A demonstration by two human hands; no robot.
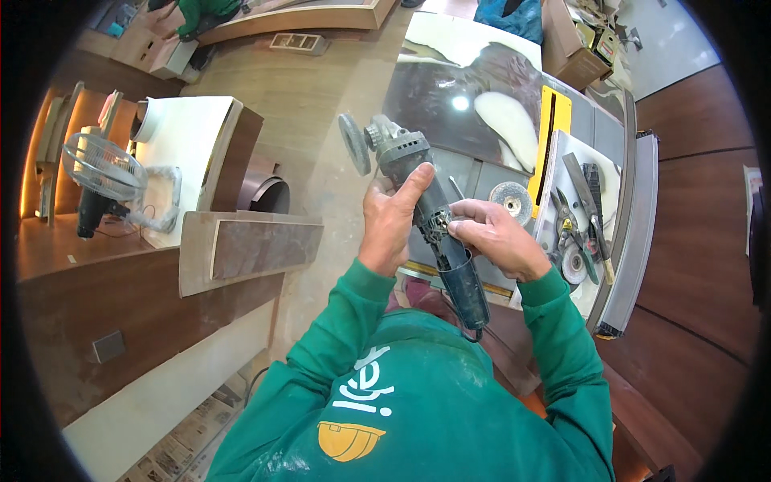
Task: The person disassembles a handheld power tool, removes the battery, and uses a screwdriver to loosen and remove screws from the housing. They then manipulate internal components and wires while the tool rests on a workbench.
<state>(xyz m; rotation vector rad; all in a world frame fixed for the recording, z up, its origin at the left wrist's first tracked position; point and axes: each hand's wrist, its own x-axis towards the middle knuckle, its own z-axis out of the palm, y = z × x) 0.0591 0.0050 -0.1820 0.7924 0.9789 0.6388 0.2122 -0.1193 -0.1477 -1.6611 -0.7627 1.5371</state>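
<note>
Green sleeves (550, 329) reach up from the lower edge of the head view to two bare hands at the centre. Between them is a dark angle grinder (428, 205), tilted, its head and round disc (353, 145) toward the upper left and its rear casing (466, 289) toward the lower right. The left hand (387, 217) grips the body below the head, thumb across the top. The right hand (502, 241) has its thumb and forefinger together at the exposed inner section (438, 225); whether they pinch a small part, I cannot tell. Right of centre, on a grey tabletop (491, 178), are a round abrasive wheel (504, 195) and a pale board (608, 173) bearing metal snips (566, 221) and other hand tools. A yellow strip (554, 120) stands above the board. At left is a fan (104, 165); at upper left, another person's green sleeve (190, 16).
</note>
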